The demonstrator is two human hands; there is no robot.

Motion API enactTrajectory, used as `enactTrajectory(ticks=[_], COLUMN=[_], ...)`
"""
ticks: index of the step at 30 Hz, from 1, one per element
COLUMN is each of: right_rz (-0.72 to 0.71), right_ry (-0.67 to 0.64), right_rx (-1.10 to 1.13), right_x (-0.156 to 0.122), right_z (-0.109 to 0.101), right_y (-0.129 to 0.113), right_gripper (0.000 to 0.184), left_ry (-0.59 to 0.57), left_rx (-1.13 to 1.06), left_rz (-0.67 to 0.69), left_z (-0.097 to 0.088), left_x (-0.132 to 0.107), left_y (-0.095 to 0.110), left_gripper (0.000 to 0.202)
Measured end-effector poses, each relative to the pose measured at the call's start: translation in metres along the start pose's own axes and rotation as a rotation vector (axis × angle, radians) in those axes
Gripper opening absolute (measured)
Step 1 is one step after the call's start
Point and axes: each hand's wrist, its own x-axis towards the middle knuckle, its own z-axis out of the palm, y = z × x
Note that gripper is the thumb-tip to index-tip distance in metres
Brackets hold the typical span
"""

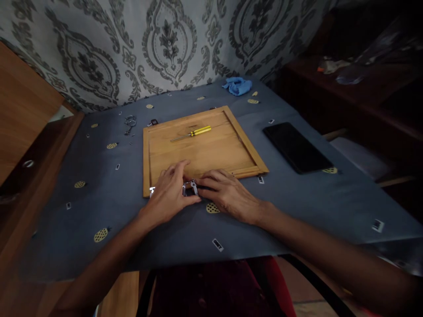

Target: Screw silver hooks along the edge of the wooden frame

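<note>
At the near edge of a framed wooden panel [205,152], a small silvery metal latch [194,188] shows between my two hands. My left hand [167,191] is closed around its left side, with the thumb along the front and the index finger raised over the wood. The curled fingertips of my right hand [231,196] press at the latch's right side. My fingers partly cover the latch, so whether it is fixed to the panel I cannot tell. A yellow-handled screwdriver [200,130] lies on the panel, its shaft pointing left.
Several small metal pieces [130,125] lie on the patterned blue-grey tablecloth [132,244], left of the panel. A black tablet-like device [297,147] lies to the right. Near the back edge is a crumpled blue cloth [238,86]. Patterned fabric [198,48] hangs behind the table.
</note>
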Motion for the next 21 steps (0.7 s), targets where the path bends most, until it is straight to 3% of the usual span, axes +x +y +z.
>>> enactTrajectory(ticks=[5, 21], right_rz=[-0.001, -0.007], right_ry=[0.004, 0.006], right_rx=[-0.001, 0.005], right_x=[0.0004, 0.0008], right_z=[0.0006, -0.0007], right_y=[0.0007, 0.0005], right_gripper=[0.023, 0.022], left_ry=[-0.036, 0.005], left_rx=[0.044, -0.018], left_rz=[0.058, 0.008], left_z=[-0.0026, -0.0004], left_x=[-0.0020, -0.0023], left_y=[-0.0031, 0.0004], left_gripper=[0.103, 0.091])
